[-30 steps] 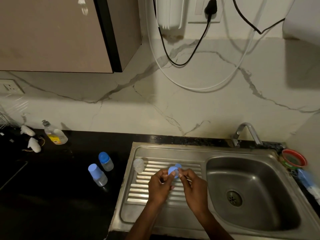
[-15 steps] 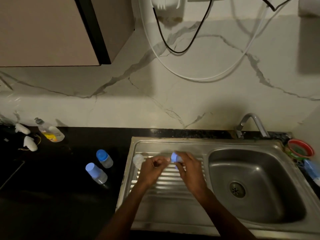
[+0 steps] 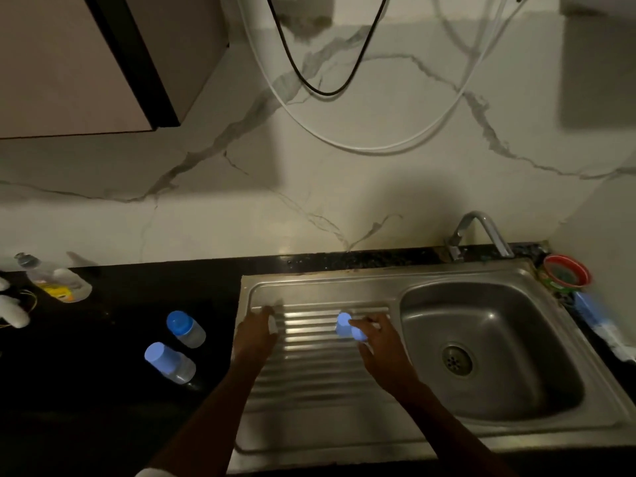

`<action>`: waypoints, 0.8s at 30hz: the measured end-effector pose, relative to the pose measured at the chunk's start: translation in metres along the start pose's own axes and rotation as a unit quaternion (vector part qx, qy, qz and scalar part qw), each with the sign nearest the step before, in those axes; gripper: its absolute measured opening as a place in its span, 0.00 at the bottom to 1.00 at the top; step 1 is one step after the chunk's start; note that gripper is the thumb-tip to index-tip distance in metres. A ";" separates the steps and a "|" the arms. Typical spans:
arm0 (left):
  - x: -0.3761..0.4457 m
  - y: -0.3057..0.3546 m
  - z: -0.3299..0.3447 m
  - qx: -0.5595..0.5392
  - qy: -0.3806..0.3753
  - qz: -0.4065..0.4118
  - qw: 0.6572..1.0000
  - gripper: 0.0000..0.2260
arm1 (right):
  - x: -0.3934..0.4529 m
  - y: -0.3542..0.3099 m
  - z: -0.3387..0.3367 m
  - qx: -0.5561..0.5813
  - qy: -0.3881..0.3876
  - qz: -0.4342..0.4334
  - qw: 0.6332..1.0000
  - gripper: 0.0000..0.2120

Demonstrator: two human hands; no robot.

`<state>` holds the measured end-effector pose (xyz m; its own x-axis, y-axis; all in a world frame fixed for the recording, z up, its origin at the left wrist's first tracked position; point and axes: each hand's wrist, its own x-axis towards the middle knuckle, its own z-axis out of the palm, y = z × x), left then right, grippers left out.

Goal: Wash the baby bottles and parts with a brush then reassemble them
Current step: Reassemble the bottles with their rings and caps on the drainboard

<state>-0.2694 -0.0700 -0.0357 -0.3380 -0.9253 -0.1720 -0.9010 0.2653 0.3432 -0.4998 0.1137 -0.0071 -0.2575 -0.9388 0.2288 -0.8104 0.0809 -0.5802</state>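
Observation:
My right hand [image 3: 380,349] pinches a blue bottle cap [image 3: 347,328] over the ribbed drainboard [image 3: 320,370] of the steel sink. At the drainboard's left edge, my left hand [image 3: 256,333] curls around a clear bottle body [image 3: 274,323]. The hand hides most of that bottle, and the spot is blurred. Two small baby bottles with blue caps stand on the black counter to the left, one further back [image 3: 186,329] and one nearer [image 3: 169,363].
The sink basin [image 3: 488,325] with its drain lies right of the drainboard, the faucet [image 3: 480,234] behind it. A red bowl [image 3: 568,273] and a blue-handled brush [image 3: 597,316] sit at the far right. A dish soap bottle [image 3: 56,280] lies on the counter's far left.
My hands have moved apart. The left hand went left to the clear bottle, while the right hand kept the blue cap. The view tilted further down.

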 end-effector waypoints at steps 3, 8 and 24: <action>-0.004 0.024 -0.023 -0.060 0.013 0.046 0.997 0.25 | 0.014 -0.001 -0.021 0.013 0.059 -0.017 0.998 0.16; -0.023 0.091 -0.123 -0.080 0.145 0.098 0.981 0.24 | 0.068 -0.070 -0.107 0.045 0.264 -0.108 0.957 0.19; -0.080 0.111 -0.097 -0.271 0.267 0.213 0.900 0.20 | 0.049 -0.078 -0.125 0.055 0.220 -0.085 0.970 0.17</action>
<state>-0.3163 0.0073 0.1055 -0.3130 -0.8075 0.5000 -0.4074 0.5897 0.6973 -0.5154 0.1034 0.1470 -0.3444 -0.6989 0.6268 -0.8058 -0.1226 -0.5794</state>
